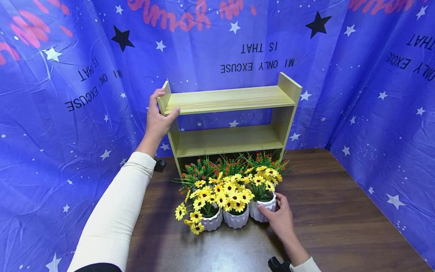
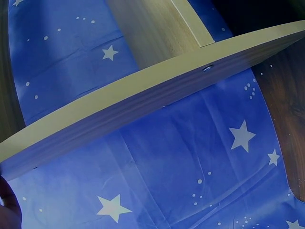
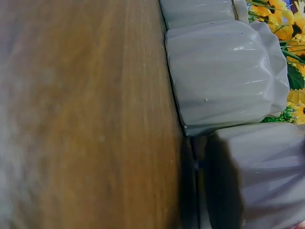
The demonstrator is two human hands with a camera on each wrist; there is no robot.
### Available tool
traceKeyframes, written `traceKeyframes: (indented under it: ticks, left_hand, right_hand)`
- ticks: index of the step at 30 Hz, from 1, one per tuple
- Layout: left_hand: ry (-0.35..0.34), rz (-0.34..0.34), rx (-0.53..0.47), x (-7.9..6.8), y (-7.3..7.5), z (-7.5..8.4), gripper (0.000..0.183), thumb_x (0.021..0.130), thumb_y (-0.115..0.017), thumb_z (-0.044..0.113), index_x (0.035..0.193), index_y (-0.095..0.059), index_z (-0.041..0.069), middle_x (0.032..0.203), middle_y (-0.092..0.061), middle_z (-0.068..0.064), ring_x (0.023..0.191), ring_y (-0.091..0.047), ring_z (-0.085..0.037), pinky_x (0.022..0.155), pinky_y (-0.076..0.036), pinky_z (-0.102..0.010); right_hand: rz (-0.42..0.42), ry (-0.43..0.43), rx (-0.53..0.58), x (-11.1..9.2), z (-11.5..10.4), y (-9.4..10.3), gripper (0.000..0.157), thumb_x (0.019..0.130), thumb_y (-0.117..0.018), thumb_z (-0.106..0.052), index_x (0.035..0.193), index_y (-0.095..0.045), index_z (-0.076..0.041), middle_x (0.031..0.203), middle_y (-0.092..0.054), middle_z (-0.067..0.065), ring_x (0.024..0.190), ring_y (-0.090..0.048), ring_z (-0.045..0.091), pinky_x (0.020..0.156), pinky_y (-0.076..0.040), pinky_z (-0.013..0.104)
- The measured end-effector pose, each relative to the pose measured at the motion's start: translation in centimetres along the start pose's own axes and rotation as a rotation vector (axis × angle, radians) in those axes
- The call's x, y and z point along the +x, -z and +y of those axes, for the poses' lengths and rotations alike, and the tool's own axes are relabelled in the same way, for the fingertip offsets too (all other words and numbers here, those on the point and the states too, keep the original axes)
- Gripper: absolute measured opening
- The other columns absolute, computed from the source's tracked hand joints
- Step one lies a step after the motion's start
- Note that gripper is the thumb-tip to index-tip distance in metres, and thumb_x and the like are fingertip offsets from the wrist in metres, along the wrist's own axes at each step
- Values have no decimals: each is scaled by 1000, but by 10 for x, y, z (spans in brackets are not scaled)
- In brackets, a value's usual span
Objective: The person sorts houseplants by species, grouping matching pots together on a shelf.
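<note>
My left hand (image 1: 159,118) grips the upper left end of a light wooden shelf (image 1: 231,99), the thumb in front and the fingers around the side panel. In the left wrist view, that side panel (image 2: 157,93) crosses the frame, with part of the hand at the lower left edge. My right hand (image 1: 281,217) holds the right-hand white fluted pot (image 1: 261,212) of yellow flowers between thumb and fingers. Beside it stand a middle pot (image 1: 236,220) and a left pot (image 1: 212,222). Dark shadow borders the held pot's base (image 3: 271,176); whether it touches the table cannot be told.
Red-flowered plants (image 1: 200,170) stand behind the yellow ones, before the shelf's lower part; their pots are hidden. All rest on a dark wooden table (image 1: 340,211). A blue star-print curtain (image 1: 217,45) surrounds it. A small black object (image 1: 159,165) is near the left wrist.
</note>
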State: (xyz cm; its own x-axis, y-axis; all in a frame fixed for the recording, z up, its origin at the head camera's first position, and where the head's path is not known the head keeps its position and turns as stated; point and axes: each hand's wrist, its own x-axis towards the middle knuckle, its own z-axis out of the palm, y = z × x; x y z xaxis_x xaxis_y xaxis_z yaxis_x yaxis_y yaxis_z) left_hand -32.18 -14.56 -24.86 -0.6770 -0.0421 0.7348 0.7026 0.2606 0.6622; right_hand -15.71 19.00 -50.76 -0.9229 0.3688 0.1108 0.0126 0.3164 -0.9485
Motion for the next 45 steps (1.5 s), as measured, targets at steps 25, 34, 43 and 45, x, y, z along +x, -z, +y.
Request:
traceKeyframes:
  ticks: [25, 34, 43, 45]
  left_hand:
    - [-59, 22, -5, 14, 4, -43, 59, 78, -77, 0, 128, -45, -3, 146, -46, -14, 135, -40, -17, 112, -29, -29]
    - [-53, 7, 28, 4, 2, -30, 57, 79, -76, -1, 127, -45, -4, 146, -46, -16, 136, -41, -25, 112, -30, -31]
    - [-51, 5, 18, -2, 3, -1, 53, 80, -71, -7, 125, -44, -12, 145, -44, -26, 136, -39, -33, 111, -29, -29]
    - [-48, 8, 13, -2, 2, -1, 53, 81, -71, -8, 126, -44, -12, 145, -43, -26, 136, -39, -33, 111, -29, -29]
  right_hand:
    - [129, 293, 175, 27, -86, 34, 72, 76, -84, -4, 136, -45, 2, 128, -58, 15, 109, -56, 11, 82, -47, 10]
    - [176, 429, 160, 43, -124, 42, 68, 74, -85, -3, 132, -50, 0, 119, -64, 11, 99, -62, 10, 76, -51, 15]
    - [193, 541, 177, 61, -174, 47, 67, 74, -86, -8, 132, -52, -3, 122, -64, 9, 105, -61, 12, 76, -51, 16]
    - [194, 552, 180, 66, -182, 48, 68, 74, -86, -9, 132, -53, -5, 123, -64, 9, 106, -61, 13, 75, -52, 17]
